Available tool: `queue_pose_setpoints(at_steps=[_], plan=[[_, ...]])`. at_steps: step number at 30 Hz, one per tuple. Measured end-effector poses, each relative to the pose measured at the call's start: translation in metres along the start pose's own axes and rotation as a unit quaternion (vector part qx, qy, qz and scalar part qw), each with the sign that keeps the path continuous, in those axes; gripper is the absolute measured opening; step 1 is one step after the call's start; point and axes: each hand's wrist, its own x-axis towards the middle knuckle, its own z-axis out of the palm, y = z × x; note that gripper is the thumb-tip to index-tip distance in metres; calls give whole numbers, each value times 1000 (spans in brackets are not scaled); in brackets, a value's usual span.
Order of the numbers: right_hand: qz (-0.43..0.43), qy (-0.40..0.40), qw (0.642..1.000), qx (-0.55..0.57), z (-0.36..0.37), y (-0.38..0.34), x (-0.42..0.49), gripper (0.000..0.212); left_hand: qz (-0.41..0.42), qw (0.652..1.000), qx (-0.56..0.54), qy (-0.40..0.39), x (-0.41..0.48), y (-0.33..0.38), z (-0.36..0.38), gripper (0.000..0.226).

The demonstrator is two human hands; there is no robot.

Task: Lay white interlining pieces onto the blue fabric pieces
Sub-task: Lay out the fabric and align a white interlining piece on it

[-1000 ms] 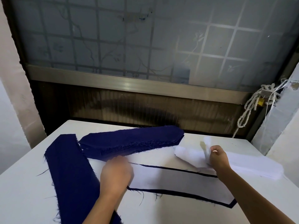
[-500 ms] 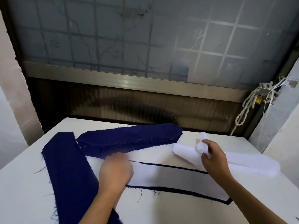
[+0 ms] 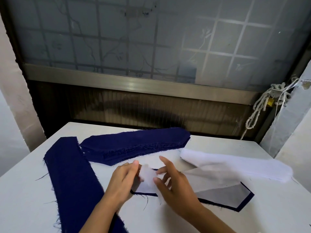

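Note:
A thin white interlining piece [image 3: 212, 174] stretches from the white stack [image 3: 244, 167] at the right towards the table's middle. Its near end [image 3: 148, 175] is pinched between my left hand [image 3: 124, 177] and my right hand [image 3: 173, 180]. Under my hands lies a blue fabric piece [image 3: 242, 204] covered by an earlier white interlining [image 3: 218, 192], with only its dark border showing. A stack of blue pieces [image 3: 134, 145] lies behind, and a long blue strip [image 3: 74, 179] runs down the left.
The work surface is a white table [image 3: 260, 216] against a dark wall panel and a frosted window. A knotted white rope [image 3: 257, 108] hangs at the right beside a pale wall.
My right hand has pulled an interlining piece off the white stack and carried its end leftwards to my left hand. My left hand, which pressed the covered piece, now grips that end.

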Motion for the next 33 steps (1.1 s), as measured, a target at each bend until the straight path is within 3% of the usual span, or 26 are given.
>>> queue_pose_setpoints(at_steps=[4, 8, 13, 19, 25, 33], plan=[[32, -11, 997, 63, 3, 9, 2, 30, -22, 999, 41, -7, 2, 5, 2, 43], [59, 0, 997, 59, 1, 22, 8, 42, -28, 997, 59, -36, 3, 0, 4, 17], [42, -26, 998, -48, -3, 25, 21, 50, -11, 998, -26, -49, 3, 0, 5, 41], [26, -92, 993, -72, -10, 22, 34, 54, -26, 986, -165, 10, 6, 7, 3, 39], [25, -28, 985, -167, -48, 51, 20, 51, -60, 964, -223, 130, 11, 10, -6, 32], [134, 142, 965, -177, -110, 100, -25, 38, -67, 964, -102, 235, 11, -1, -6, 13]])
